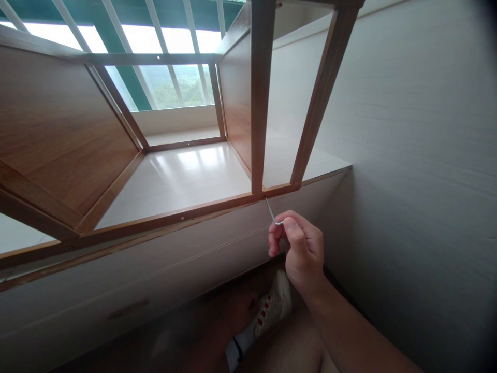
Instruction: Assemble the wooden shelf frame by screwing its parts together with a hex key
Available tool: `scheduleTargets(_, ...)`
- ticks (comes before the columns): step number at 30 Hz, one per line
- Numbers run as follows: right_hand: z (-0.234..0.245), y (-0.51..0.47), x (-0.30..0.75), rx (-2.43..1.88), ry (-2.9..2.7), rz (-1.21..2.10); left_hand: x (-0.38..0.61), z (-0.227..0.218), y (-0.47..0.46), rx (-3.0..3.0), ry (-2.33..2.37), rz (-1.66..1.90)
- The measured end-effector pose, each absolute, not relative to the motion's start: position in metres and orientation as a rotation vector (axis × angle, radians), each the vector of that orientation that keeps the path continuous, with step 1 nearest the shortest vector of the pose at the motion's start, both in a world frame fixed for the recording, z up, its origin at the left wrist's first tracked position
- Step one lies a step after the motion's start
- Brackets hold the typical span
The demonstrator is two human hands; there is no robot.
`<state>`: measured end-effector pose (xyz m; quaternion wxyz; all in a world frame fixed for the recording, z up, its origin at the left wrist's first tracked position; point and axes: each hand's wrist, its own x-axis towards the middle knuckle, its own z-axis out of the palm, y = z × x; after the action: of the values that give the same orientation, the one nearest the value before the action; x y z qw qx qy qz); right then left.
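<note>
My right hand point(301, 248) pinches the short arm of an L-shaped hex key point(271, 211) between thumb and fingers. The key's long arm reaches up to a screw hole point(265, 198) in the bottom rail of a brown wooden frame point(217, 205), just below an upright post point(261, 103). Low in the shadow, my left hand point(244, 308) is beside a white shoe point(277, 300) with red laces; its fingers are too dark to make out.
The frame stands on a pale ledge point(186, 171) and has brown side panels point(58, 124). Another screw head point(70, 248) shows at its lower left corner. A pale wall point(419, 155) rises on the right. Behind is a window with white bars point(155, 31).
</note>
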<state>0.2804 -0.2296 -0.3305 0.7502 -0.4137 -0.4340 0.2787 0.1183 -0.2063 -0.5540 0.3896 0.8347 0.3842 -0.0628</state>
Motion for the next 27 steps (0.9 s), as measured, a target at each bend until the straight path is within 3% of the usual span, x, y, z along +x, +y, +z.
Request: scheduleTargets(27, -0.3321, -0.2287, 0.2798, -0.864, -0.911, 0.671, 0.1169, -0.5563, -0.2059, 2.117, 0.965, -0.131)
